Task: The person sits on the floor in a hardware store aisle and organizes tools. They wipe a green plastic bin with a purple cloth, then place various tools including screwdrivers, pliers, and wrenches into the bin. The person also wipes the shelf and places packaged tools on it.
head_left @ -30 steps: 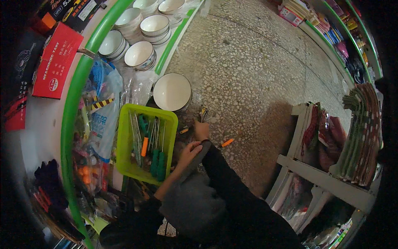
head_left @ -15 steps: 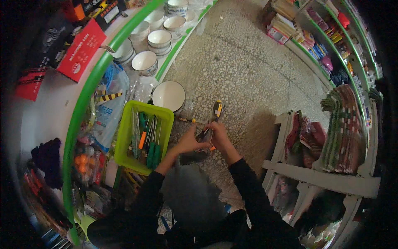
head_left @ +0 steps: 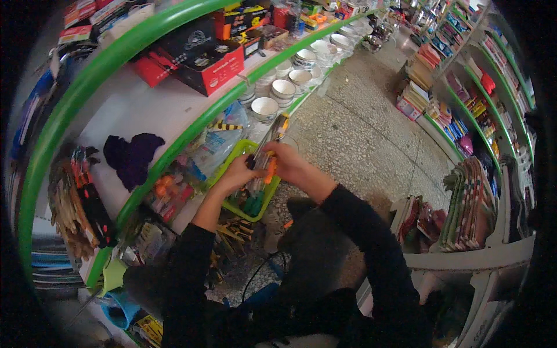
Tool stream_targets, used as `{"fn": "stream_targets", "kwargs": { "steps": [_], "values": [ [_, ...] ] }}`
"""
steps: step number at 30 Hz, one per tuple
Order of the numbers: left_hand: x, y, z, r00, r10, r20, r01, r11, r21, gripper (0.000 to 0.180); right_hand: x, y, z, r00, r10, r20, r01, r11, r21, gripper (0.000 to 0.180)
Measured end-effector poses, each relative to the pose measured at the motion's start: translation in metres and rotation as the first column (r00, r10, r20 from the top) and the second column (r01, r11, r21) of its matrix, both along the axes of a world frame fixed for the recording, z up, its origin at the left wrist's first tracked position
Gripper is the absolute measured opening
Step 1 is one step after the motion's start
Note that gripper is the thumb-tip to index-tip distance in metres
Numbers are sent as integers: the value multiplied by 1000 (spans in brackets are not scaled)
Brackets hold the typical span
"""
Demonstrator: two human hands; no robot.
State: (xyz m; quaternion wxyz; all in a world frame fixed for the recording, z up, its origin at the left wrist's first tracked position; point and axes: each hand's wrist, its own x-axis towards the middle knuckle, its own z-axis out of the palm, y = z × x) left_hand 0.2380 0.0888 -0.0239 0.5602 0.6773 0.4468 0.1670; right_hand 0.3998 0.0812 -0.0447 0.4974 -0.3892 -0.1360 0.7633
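Both hands are together above a lime-green plastic basket (head_left: 271, 191). My right hand (head_left: 290, 165) is closed round a small bunch of screwdrivers; an orange handle (head_left: 271, 169) points down from it, and a yellow-and-black handle (head_left: 282, 123) sticks up beyond the fingers. At the bunch's left side my left hand (head_left: 237, 175) pinches a black handle (head_left: 250, 162). How the shafts divide between the hands is hard to make out. Inside the basket lie green-handled screwdrivers (head_left: 253, 204), partly hidden by my hands.
Stacked white bowls (head_left: 283, 89) line the low shelf beyond the basket. A green-edged shelf (head_left: 174, 203) runs along the left, with a purple cloth (head_left: 132, 158) and a red-and-black box (head_left: 214, 69) on it. Folded textiles (head_left: 467, 203) hang on a rack at right.
Both hands have moved left from over the floor to over the basket, carrying the screwdrivers. The view has turned left and shows more of the shelf.
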Motion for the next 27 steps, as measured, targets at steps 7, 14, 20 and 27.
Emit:
{"fn": "stream_targets", "kwargs": {
  "steps": [7, 14, 20, 27],
  "values": [
    [-73, 9, -108, 949, 192, -249, -148, 972, 182, 78, -78, 31, -113, 997, -41, 60, 51, 983, -179, 14],
    [-57, 9, -160, 874, 161, -458, 32, 923, 384, 42, -42, 41, -226, 897, 26, 442, 107, 956, -274, 17],
    [-67, -21, -169, 768, 203, -607, 132, 877, 461, 46, -85, 5, -165, 366, 318, 875, -422, 895, -149, 20],
    [-53, -28, -156, 774, 181, -607, 212, 830, 517, 51, -87, 14, -178, 524, 141, 840, 130, 961, -243, 25]
  ]
}}
